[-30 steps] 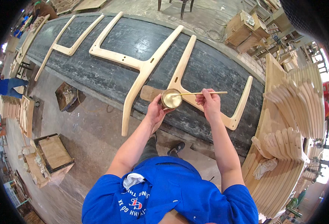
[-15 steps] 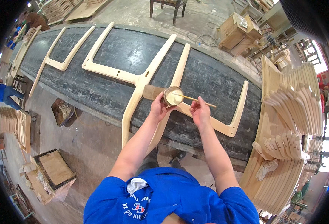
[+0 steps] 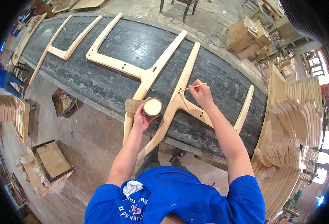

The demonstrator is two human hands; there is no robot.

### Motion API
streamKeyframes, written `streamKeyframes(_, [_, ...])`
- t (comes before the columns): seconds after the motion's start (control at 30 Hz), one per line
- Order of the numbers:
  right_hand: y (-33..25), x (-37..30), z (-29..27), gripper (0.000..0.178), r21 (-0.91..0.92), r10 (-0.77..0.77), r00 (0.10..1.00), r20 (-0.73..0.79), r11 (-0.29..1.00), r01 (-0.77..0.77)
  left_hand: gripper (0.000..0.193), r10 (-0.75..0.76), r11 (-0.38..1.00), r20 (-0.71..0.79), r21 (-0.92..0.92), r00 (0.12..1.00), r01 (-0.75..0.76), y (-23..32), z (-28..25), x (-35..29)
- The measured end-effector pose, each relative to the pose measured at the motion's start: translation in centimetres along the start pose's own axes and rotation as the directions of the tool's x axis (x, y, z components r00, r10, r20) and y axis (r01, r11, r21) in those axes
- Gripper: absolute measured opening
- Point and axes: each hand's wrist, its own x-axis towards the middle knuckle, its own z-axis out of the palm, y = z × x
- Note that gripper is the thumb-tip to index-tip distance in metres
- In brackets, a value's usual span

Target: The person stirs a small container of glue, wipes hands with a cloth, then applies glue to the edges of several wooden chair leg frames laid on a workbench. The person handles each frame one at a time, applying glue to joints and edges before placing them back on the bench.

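My left hand point(image 3: 143, 119) grips a round cup point(image 3: 152, 106) filled with a thick cream-coloured liquid. A flat brown piece point(image 3: 133, 105) juts out from the cup's left side; whether it is a handle, I cannot tell. Between the closed fingers of my right hand point(image 3: 201, 95) is a thin wooden stick point(image 3: 194, 87). Its tip touches or hovers at a slot point(image 3: 180, 90) in the joint of a pale wooden chair frame point(image 3: 167, 117), which lies on the dark table. My right forearm covers part of this frame. Another such frame point(image 3: 134, 73) lies to its left.
The long black-topped table point(image 3: 130, 39) carries a further wooden frame point(image 3: 58, 53) at the far left. Stacked curved wooden parts point(image 3: 295, 119) stand close on the right. A dark-rimmed box point(image 3: 52, 159) and a bin point(image 3: 64, 102) are on the floor at left. One person point(image 3: 7, 80) stands farther off.
The stick has come out of the cup, and my right hand has carried it up to the slot in the frame. My left hand has moved the cup left and toward me.
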Motion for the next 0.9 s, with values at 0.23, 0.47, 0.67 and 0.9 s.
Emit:
streamKeyframes(0.23, [1.0,1.0,2.7,0.019,-0.150,-0.176,0.980,0.096,0.970,0.189,0.047,0.031,0.999,-0.004,-0.032,1.000,-0.031,0.1,-1.9,-1.3])
streamKeyframes(0.47, [0.8,3.4,2.6,0.022,-0.187,-0.097,0.980,0.174,0.974,0.130,0.047,0.022,0.996,0.049,-0.084,0.999,-0.018,-0.1,-1.9,-1.3])
streamKeyframes(0.67, [1.4,3.5,2.2,0.027,-0.125,0.032,0.975,0.220,0.992,-0.004,0.048,0.024,0.999,0.023,-0.049,0.999,-0.023,-0.5,-1.1,-1.6])
streamKeyframes(0.9, [2.9,4.3,1.5,0.021,-0.158,-0.189,0.948,0.257,0.959,0.234,0.049,-0.015,1.000,0.037,0.016,0.999,0.014,-2.1,0.5,-1.0])
